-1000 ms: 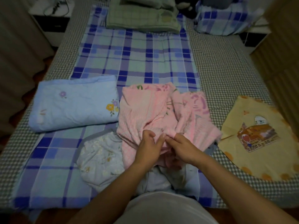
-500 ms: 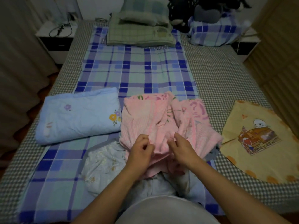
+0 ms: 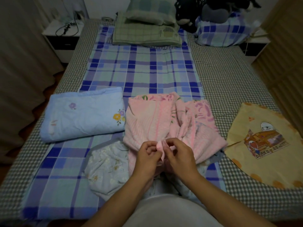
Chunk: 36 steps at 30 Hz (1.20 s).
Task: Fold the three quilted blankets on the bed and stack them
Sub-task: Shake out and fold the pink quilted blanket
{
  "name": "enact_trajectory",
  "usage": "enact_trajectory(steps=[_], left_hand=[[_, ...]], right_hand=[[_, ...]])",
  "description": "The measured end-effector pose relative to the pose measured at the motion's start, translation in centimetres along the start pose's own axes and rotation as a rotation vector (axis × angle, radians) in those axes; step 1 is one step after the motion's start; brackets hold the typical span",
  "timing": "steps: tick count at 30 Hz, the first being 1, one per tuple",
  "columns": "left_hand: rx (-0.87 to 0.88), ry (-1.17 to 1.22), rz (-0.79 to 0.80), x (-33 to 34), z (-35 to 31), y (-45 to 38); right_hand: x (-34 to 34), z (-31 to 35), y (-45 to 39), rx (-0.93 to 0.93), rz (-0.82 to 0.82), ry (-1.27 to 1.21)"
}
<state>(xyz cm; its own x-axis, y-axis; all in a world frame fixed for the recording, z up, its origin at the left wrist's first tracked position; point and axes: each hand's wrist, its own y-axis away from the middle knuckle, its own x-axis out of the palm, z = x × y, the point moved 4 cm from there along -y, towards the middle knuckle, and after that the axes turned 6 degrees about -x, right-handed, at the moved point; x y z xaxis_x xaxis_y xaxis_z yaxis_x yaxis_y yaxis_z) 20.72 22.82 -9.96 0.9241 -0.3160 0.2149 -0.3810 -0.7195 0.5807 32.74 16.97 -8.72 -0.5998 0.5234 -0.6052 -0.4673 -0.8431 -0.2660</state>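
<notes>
**Blanket two of three: hunting for the corner**

While the blue blanket (image 3: 82, 114) already sits folded on the left side of the bed (image 3: 229, 76), the pink blanket (image 3: 157, 118) is clearly the one being worked on right now. It's a rumpled heap in the middle of the plaid sheet (image 3: 141, 71), close to the near edge, partly lying over the white floral blanket (image 3: 106, 166), which is still bunched up underneath and to the left.

Both hands are on it. The left hand (image 3: 148, 154) and right hand (image 3: 177, 153) are almost touching each other, and the fingers (image 3: 168, 142) of both are curled in, pinching a small bit of pink edge between them. Looks like a corner or hem, though honestly the light is dim enough that I can't say which.

So my read: one blanket done, the second barely started, the third untouched, nothing stacked yet. Next move probably calls for sliding the hands apart along that edge to find two corners, then lifting and shaking the thing flat before any folding happens. Needs room too, since the yellow printed cloth (image 3: 262, 141) lies just off to the right and the folded blue one is right beside the pile.
</notes>
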Motion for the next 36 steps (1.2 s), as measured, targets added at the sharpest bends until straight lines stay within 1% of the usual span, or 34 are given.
enact_trajectory(steps=[2, 6, 9, 11, 16, 20, 22, 24, 26, 28, 30, 32, 33, 34, 35, 36], left_hand=[[-0.036, 0.031, 0.008, 0.2, 0.1, 0.2], [0.020, -0.068, -0.069, -0.1, -0.3, 0.3], [-0.007, -0.122, -0.139, -0.1, -0.2, 0.4], [-0.039, -0.138, -0.163, -0.2, -0.2, 0.7], [-0.129, -0.094, -0.110, -0.1, -0.3, 1.3], [-0.213, 0.053, -0.051, -0.3, -0.1, 1.4], [-0.233, 0.102, -0.010, -0.2, -0.1, 1.7], [-0.252, 0.070, -0.015, -0.4, 0.1, 1.1], [-0.293, -0.029, -0.045, -0.4, 0.7, 0.3], [-0.266, -0.140, -0.126, -0.5, 0.7, -0.9], [-0.127, -0.310, -0.228, -1.9, -1.4, -2.6], [0.023, -0.469, -0.374, -6.0, -5.0, -5.4], [0.082, -0.489, -0.439, -8.8, -6.9, -6.9], [0.111, -0.442, -0.512, -11.9, -8.6, -8.3], [0.129, -0.309, -0.577, -14.8, -10.0, -8.7], [0.167, -0.114, -0.617, -17.3, -11.2, -8.6]], right_hand=[[0.0, 0.1, 0.2, -0.021, -0.013, -0.004], [-0.4, 0.4, 0.7, -0.128, -0.093, 0.041], [-0.8, 0.6, 1.1, -0.184, -0.152, 0.026], [-0.8, 0.6, 1.3, -0.210, -0.150, 0.030], [-0.5, 0.8, 2.1, -0.298, -0.019, 0.101], [-0.4, 0.9, 2.2, -0.341, 0.053, 0.169], [-0.3, 1.1, 2.5, -0.362, 0.117, 0.188], [0.1, 1.3, 2.9, -0.420, 0.204, 0.205], [0.7, 1.4, 3.1, -0.474, 0.271, 0.202], [1.2, 1.1, 3.3, -0.479, 0.322, 0.159], [0.8, 0.0, 3.0, -0.486, 0.331, 0.203], [-0.6, -2.1, 1.9, -0.466, 0.377, 0.395], [-1.6, -3.9, 1.2, -0.398, 0.450, 0.552], [-2.7, -5.9, 0.7, -0.295, 0.575, 0.714], [-4.0, -8.5, 0.6, -0.195, 0.702, 0.851], [-5.4, -11.2, 1.2, -0.129, 0.796, 0.958]])
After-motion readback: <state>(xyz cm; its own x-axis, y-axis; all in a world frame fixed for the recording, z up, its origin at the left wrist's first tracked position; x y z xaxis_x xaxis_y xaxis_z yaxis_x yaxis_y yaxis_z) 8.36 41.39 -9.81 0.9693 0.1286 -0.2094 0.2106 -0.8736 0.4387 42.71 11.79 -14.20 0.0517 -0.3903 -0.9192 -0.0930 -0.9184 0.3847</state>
